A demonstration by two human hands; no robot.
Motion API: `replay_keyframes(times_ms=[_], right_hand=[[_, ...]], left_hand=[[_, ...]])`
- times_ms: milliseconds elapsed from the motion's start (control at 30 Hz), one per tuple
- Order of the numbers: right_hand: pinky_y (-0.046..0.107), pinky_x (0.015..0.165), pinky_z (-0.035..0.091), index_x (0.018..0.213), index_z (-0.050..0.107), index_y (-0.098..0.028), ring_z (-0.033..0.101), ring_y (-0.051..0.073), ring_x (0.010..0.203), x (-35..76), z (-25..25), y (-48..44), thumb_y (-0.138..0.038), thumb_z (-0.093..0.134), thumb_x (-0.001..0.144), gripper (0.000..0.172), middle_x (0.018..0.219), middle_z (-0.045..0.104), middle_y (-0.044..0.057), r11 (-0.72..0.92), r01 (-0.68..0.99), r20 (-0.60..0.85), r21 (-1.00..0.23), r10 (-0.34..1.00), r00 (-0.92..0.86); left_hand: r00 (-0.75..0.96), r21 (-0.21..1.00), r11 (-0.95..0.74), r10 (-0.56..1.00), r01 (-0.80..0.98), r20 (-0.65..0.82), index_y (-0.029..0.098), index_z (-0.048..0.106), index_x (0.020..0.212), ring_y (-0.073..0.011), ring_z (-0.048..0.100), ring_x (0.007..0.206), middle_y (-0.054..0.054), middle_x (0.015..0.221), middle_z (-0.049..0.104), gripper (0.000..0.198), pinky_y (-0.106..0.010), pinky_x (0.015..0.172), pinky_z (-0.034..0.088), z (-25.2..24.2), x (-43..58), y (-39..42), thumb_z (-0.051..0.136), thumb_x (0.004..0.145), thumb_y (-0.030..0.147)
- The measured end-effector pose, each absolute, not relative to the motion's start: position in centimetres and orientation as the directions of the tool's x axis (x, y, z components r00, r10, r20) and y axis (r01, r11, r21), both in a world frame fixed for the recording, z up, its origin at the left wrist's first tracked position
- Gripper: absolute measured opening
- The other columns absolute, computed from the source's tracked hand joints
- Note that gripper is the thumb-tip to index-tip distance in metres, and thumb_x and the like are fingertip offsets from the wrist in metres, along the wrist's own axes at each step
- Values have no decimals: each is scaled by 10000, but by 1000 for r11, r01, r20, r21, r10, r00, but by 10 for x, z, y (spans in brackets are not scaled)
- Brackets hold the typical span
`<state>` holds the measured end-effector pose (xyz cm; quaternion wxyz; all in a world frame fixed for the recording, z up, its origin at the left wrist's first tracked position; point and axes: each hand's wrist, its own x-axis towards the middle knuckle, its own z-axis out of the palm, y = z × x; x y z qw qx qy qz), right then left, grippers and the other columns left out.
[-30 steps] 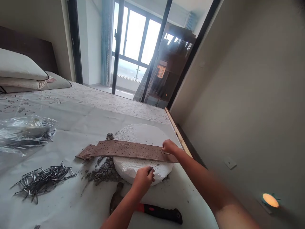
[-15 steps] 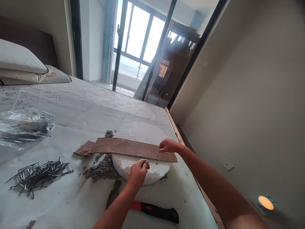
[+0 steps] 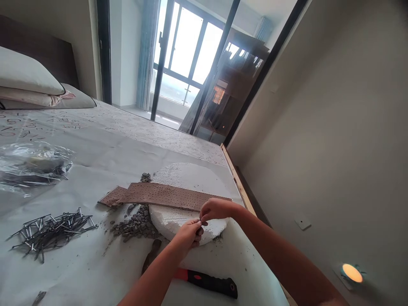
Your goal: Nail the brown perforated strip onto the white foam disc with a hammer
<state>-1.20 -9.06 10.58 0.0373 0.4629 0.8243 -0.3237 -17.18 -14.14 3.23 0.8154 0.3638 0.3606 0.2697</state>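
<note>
My left hand [image 3: 188, 234] is closed in a pinch above the front edge of the white foam disc [image 3: 165, 219]. My right hand [image 3: 215, 209] meets it there, its thumb and fingers pressed together at the left fingertips. Whatever sits between the fingers is small and mostly hidden. Behind both hands, a brown perforated strip [image 3: 165, 194] lies across the disc, its right end partly covered by my right hand. A hammer [image 3: 212, 282] with a black and red handle lies under my left forearm, which hides part of it.
A heap of loose nails [image 3: 52, 231] lies at the left, below a clear plastic bag [image 3: 35, 165]. Grey rubble [image 3: 137, 223] spills beside the disc. A wooden edge [image 3: 237, 180] runs along the sheet-covered bed's right side, near the wall. Pillows [image 3: 28, 76] lie far left.
My right hand has come left and down, away from the strip's right end, to my left fingertips. My left hand has shifted slightly down and right.
</note>
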Motion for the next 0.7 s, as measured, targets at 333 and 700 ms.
replay_keyframes(times_ms=[333,700], right_hand=[[234,751,409,1036,661,-132,610,195,938,41,60,-71,-121,479,807,293,1031,669,136,66,993,-65,102,996,-59],[267,755,436,920,688,-89,632,227,912,41,31,-64,-90,437,817,271,996,665,176,83,964,-137,252,989,-49]], left_hand=[[548,792,578,735,-197,-400,170,505,958,-22,196,377,91,544,374,296,-202,425,108,22,-167,-132,481,765,393],[512,815,546,765,-194,-390,166,543,954,-18,207,388,89,550,375,299,-188,430,143,22,-169,-135,479,759,383]])
